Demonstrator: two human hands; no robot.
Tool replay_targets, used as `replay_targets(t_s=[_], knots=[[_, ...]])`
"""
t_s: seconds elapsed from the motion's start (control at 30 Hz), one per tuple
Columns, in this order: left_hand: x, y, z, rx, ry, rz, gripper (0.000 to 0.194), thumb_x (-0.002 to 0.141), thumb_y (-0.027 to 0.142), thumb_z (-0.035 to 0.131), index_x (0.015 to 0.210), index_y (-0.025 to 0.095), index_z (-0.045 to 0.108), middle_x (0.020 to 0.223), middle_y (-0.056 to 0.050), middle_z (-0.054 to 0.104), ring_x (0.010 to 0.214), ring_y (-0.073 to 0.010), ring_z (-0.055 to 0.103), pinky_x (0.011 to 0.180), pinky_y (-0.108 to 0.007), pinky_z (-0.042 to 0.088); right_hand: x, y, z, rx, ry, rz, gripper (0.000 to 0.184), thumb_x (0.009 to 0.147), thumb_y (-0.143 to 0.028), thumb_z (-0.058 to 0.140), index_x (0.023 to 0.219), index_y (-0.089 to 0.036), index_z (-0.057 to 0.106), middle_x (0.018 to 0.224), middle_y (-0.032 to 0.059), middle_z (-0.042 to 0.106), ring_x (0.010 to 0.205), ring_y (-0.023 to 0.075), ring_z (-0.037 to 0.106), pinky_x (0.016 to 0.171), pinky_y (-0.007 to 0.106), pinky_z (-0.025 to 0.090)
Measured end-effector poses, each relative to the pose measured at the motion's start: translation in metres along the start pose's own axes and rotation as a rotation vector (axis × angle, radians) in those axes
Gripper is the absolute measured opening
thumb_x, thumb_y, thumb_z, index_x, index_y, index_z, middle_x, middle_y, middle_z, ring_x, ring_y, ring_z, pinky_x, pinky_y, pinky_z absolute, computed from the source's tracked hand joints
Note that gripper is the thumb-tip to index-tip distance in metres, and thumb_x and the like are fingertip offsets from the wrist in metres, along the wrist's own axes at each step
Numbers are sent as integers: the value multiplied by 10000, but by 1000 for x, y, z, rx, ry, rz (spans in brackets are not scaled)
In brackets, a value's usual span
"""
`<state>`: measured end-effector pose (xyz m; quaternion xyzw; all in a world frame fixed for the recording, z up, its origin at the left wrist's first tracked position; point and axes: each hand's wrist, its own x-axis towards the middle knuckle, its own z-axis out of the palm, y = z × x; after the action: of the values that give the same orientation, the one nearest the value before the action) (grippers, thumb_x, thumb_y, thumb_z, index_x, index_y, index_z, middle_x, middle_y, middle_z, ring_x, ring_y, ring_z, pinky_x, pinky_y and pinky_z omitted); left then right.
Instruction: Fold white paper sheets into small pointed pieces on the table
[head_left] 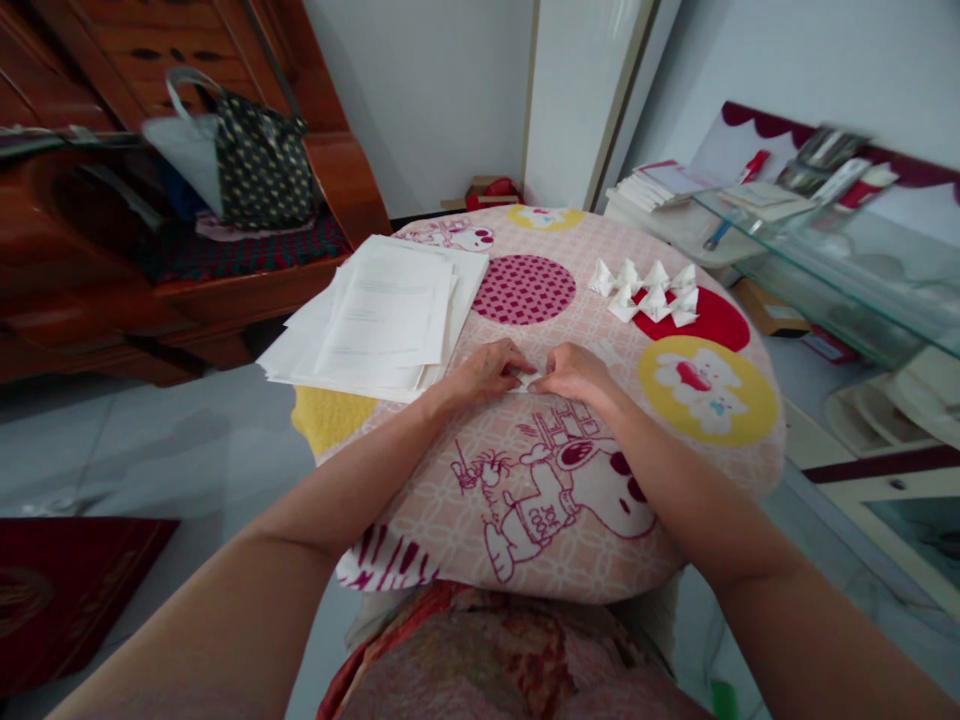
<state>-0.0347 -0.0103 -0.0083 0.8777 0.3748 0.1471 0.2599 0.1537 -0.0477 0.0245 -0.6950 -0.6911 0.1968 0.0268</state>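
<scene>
Both hands meet near the middle of a round table with a patterned pink cloth [465,520]. Between them is a small folded white paper [529,382], largely covered by the fingers. My left hand [491,370] is closed on its left side, fingertips pinching it against the cloth. From the right, my right hand [574,372] is closed on the other side of the same paper. Several finished-looking folded paper pieces [656,293] with pointed tips stand in two rows at the back right of the table.
Left of my hands lies a loose stack of white sheets [390,310], some with print. A glass shelf unit [847,260] holding papers and containers adjoins the table's right side. A wooden bench [247,290] with bags [262,165] stands at the left.
</scene>
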Motion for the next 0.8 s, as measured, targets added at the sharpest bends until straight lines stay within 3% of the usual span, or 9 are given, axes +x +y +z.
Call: replay_targets(t_s=[0.13,0.3,0.57,0.7,0.8], knots=[[1,0,2,-8,41,-47,370,767,162,652,1101,249,787,1266,-57,669,1096,-187,635,987,-311,506,2,-1,0,-19,-11,-10,317,723,-470,811,833,-180,743,805,98,738,777,239,688,599,296,417],[0,11,10,64,109,-111,417,788,164,676,1188,255,751,1481,-81,555,1335,-273,542,1154,-430,425,2,-1,0,-36,11,-34,301,749,-448,794,866,-173,761,818,100,752,778,233,693,591,283,414],[3,24,14,182,47,-232,526,808,183,649,1328,257,663,1594,-119,426,1466,-342,401,1208,-518,325,3,-1,1,-63,24,-26,356,737,-482,780,911,-172,775,873,99,771,773,217,694,579,268,410],[0,15,11,156,-12,-228,619,774,110,589,1368,275,640,1625,-93,401,1499,-335,341,1221,-529,289,2,-1,1,-62,33,-26,348,742,-470,774,926,-174,777,864,95,767,746,209,685,572,270,406],[-7,-2,8,110,-2,-153,697,737,70,559,1401,272,616,1597,-82,459,1450,-303,419,1192,-494,361,2,0,1,-68,42,-27,341,743,-472,771,908,-173,769,860,93,762,738,205,678,568,271,395]])
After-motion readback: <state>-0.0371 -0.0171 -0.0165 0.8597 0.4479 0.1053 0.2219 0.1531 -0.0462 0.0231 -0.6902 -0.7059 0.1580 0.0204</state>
